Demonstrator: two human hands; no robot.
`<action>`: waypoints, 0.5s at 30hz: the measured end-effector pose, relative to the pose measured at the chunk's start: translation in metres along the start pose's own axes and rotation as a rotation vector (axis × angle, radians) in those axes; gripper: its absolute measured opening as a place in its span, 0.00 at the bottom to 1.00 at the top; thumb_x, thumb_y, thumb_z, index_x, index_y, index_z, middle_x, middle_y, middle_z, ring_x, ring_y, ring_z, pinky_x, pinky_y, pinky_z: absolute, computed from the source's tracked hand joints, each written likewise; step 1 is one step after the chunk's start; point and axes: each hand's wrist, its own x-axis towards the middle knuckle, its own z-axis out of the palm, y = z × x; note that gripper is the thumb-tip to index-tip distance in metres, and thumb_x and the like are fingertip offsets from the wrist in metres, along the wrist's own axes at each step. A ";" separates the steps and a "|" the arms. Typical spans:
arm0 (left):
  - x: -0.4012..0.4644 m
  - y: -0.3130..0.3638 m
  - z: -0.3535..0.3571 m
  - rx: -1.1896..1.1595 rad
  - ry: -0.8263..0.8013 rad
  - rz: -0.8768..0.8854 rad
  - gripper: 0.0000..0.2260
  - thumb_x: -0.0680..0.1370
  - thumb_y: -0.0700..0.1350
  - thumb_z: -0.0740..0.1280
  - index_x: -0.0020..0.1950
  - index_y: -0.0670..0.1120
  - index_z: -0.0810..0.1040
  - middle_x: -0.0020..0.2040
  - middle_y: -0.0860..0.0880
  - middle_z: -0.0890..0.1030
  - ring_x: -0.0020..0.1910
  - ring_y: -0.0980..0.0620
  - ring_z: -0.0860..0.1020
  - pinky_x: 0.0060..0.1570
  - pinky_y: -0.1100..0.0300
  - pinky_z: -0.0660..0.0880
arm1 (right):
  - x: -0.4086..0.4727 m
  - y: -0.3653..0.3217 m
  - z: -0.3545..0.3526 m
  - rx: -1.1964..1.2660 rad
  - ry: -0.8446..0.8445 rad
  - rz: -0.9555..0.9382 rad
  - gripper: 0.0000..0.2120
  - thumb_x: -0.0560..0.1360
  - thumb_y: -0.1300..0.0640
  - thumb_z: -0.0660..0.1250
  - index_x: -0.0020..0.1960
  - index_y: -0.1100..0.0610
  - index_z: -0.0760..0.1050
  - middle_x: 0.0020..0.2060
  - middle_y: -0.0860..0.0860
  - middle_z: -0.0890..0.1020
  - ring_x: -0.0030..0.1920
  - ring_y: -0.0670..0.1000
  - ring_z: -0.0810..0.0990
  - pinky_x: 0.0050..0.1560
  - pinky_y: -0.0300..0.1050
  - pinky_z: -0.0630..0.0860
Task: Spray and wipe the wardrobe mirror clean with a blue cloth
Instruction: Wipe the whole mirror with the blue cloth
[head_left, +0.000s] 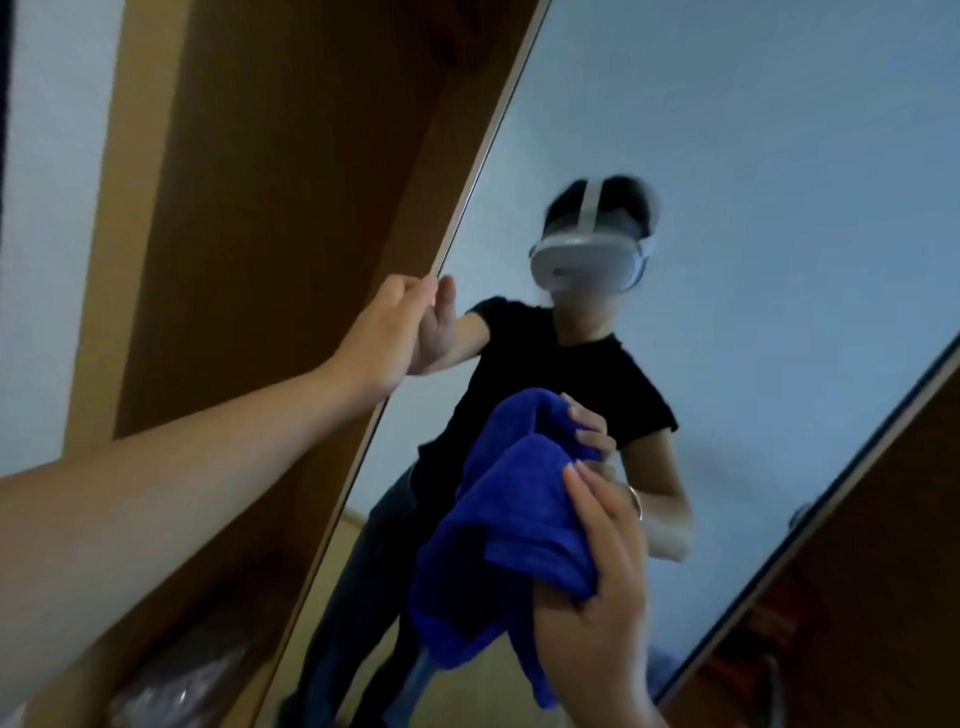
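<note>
One wardrobe mirror (727, 156), one blue cloth (509, 525), two hands. Left hand (384, 338) curled round the mirror's left edge w/ fingers gripping it. Right hand (597, 582) clutched the cloth, bunched and fuzzy deep blue, pressed to the glass low-center.

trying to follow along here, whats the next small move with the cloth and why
Probably sweep the blue cloth sideways across the mirror. The right hand grips the cloth bunched against the glass, and the left hand holds the mirror's edge, seemingly steadying the door. No spray bottle is in view.
</note>
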 end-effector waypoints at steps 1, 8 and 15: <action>0.011 0.021 0.001 -0.017 0.010 0.057 0.17 0.82 0.53 0.50 0.66 0.47 0.66 0.51 0.52 0.74 0.55 0.53 0.73 0.55 0.58 0.68 | 0.027 -0.003 -0.008 0.008 0.095 -0.009 0.29 0.71 0.56 0.63 0.68 0.35 0.64 0.66 0.38 0.68 0.67 0.52 0.70 0.64 0.54 0.68; 0.087 0.144 0.006 0.058 0.047 0.392 0.17 0.82 0.51 0.52 0.65 0.42 0.66 0.53 0.48 0.74 0.52 0.48 0.74 0.45 0.62 0.67 | 0.207 -0.046 -0.075 -0.123 0.489 -0.143 0.37 0.66 0.65 0.61 0.66 0.33 0.63 0.60 0.38 0.68 0.64 0.44 0.68 0.61 0.29 0.67; 0.142 0.250 0.010 -0.014 0.042 0.612 0.20 0.81 0.54 0.53 0.70 0.45 0.63 0.60 0.46 0.73 0.58 0.46 0.73 0.52 0.57 0.67 | 0.376 -0.104 -0.112 -0.536 0.572 -0.180 0.28 0.70 0.66 0.61 0.67 0.48 0.64 0.67 0.51 0.64 0.66 0.57 0.63 0.66 0.57 0.57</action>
